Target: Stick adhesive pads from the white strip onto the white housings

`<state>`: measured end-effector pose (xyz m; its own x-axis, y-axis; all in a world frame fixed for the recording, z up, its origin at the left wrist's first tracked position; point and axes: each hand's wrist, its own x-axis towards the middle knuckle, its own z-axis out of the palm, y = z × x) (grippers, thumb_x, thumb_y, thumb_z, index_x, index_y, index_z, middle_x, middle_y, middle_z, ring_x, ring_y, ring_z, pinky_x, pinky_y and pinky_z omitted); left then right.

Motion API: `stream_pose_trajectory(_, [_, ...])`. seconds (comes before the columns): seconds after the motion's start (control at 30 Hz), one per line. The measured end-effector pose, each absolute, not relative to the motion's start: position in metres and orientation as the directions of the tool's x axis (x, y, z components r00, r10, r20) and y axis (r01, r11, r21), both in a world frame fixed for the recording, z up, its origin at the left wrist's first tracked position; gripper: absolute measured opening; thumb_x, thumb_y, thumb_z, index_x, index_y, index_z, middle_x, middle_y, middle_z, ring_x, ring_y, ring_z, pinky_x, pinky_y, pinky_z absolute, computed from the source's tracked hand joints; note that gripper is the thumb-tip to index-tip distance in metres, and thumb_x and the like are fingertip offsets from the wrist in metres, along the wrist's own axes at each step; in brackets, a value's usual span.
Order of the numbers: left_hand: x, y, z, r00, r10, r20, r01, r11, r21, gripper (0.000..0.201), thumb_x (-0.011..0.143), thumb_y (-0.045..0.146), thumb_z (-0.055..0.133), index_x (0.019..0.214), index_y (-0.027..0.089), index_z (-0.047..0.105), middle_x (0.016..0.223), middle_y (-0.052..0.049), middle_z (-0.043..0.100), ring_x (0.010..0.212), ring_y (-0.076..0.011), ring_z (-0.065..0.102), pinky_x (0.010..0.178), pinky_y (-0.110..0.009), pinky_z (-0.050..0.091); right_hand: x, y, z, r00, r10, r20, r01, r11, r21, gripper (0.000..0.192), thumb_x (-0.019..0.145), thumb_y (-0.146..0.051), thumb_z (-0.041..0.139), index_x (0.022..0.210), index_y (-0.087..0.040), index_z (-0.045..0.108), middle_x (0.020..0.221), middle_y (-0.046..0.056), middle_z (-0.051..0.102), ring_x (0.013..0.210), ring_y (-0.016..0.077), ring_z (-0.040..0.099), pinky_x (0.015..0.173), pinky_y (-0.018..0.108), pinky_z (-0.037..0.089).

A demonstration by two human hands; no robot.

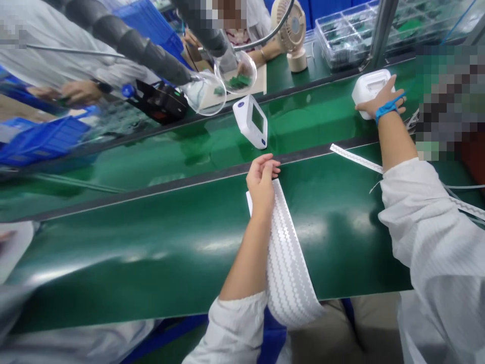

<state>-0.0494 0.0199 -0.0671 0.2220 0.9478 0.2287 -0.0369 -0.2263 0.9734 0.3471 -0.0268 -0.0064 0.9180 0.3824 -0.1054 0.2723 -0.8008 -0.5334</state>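
My right hand (382, 100), a blue strap at its wrist, grips a white boxy device (371, 86) with a recessed window at the right of the belt. Its thumb and fingers spread around the casing. Over the near bench my left hand (262, 179) is closed, fingers curled and thumb pressed to them; whatever they may hold is hidden. Just beyond it a second white device (252, 121) with a grey screen and dark blue buttons stands tilted on the belt. Under my left wrist lies a wide white label sheet (290, 263) with wavy grey lines, hanging over the bench edge.
A narrow strip of the same patterned material (356, 158) lies near my right forearm. Across the green belt (189, 146) are a beige fan (291, 35), a clear compartment box (343, 35), clear hoods on ducts and a blue crate (45, 134). Co-workers sit opposite.
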Motion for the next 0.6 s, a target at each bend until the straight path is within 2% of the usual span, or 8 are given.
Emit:
stream_pose_trajectory(0.1, [-0.048, 0.02, -0.067, 0.235, 0.943, 0.234, -0.034, -0.233, 0.972, 0.018, 0.103, 0.03, 0.073, 0.117, 0.024, 0.082, 0.1, -0.004, 0.085, 0.081, -0.0133, 0.074, 0.076, -0.024, 0.06, 0.344, -0.027, -0.003, 0.903, 0.413, -0.114, 0.292, -0.789, -0.54, 0.149, 0.091, -0.052, 0.105, 0.19, -0.021, -0.002, 0.193, 0.035, 0.005, 0.179, 0.0532, 0.017, 0.14, 0.081, 0.015])
stream_pose_trajectory(0.17, [-0.046, 0.021, -0.066, 0.231, 0.946, 0.227, -0.029, -0.226, 0.974, 0.018, 0.103, 0.028, 0.072, 0.117, 0.024, 0.082, 0.099, -0.004, 0.085, 0.08, -0.0135, 0.074, 0.075, -0.024, 0.06, 0.337, -0.029, 0.004, 0.893, 0.43, -0.133, 0.292, -0.778, -0.556, 0.149, 0.089, -0.044, 0.107, 0.189, -0.023, -0.001, 0.195, 0.031, 0.005, 0.179, 0.0526, 0.015, 0.142, 0.08, 0.013])
stream_pose_trajectory(0.27, [-0.045, 0.022, -0.066, 0.238, 0.946, 0.221, -0.028, -0.221, 0.975, 0.018, 0.103, 0.027, 0.072, 0.117, 0.024, 0.082, 0.099, -0.004, 0.084, 0.081, -0.014, 0.074, 0.075, -0.024, 0.06, 0.319, -0.03, 0.015, 0.867, 0.488, -0.103, 0.331, -0.718, -0.612, 0.142, 0.091, -0.042, 0.105, 0.188, -0.021, 0.003, 0.193, 0.031, 0.012, 0.178, 0.0505, 0.019, 0.143, 0.073, 0.021])
stream_pose_trajectory(0.37, [-0.045, 0.022, -0.066, 0.252, 0.942, 0.22, -0.041, -0.216, 0.975, 0.019, 0.103, 0.029, 0.073, 0.12, 0.024, 0.081, 0.103, -0.005, 0.084, 0.083, -0.015, 0.074, 0.076, -0.025, 0.06, 0.29, -0.025, 0.017, 0.81, 0.587, 0.005, 0.466, -0.637, -0.614, 0.127, 0.098, -0.048, 0.094, 0.184, -0.009, 0.009, 0.183, 0.039, 0.026, 0.171, 0.0537, 0.032, 0.136, 0.069, 0.031])
stream_pose_trajectory(0.43, [-0.044, 0.022, -0.066, 0.245, 0.946, 0.214, -0.057, -0.206, 0.977, 0.02, 0.104, 0.032, 0.074, 0.122, 0.025, 0.08, 0.108, -0.006, 0.084, 0.087, -0.0159, 0.075, 0.077, -0.026, 0.06, 0.265, -0.02, 0.01, 0.741, 0.666, 0.08, 0.571, -0.564, -0.597, 0.112, 0.104, -0.05, 0.081, 0.181, -0.002, 0.015, 0.174, 0.037, 0.039, 0.163, 0.0533, 0.043, 0.132, 0.068, 0.036])
stream_pose_trajectory(0.53, [-0.044, 0.023, -0.066, 0.223, 0.949, 0.223, -0.075, -0.212, 0.974, 0.03, 0.106, 0.044, 0.078, 0.131, 0.027, 0.077, 0.129, -0.009, 0.083, 0.102, -0.0191, 0.079, 0.083, -0.028, 0.063, 0.221, -0.021, -0.011, 0.589, 0.777, 0.22, 0.707, -0.365, -0.605, 0.118, 0.091, -0.055, 0.091, 0.182, -0.018, 0.025, 0.166, 0.026, 0.049, 0.153, 0.054, 0.052, 0.128, 0.075, 0.043])
stream_pose_trajectory(0.6, [-0.044, 0.023, -0.066, 0.205, 0.944, 0.258, -0.085, -0.246, 0.966, 0.042, 0.107, 0.054, 0.078, 0.14, 0.03, 0.074, 0.15, -0.011, 0.078, 0.125, -0.0231, 0.079, 0.098, -0.033, 0.065, 0.192, -0.034, -0.025, 0.437, 0.848, 0.302, 0.803, -0.215, -0.556, 0.122, 0.086, -0.058, 0.093, 0.184, -0.026, 0.026, 0.161, 0.021, 0.051, 0.149, 0.0539, 0.053, 0.126, 0.078, 0.045])
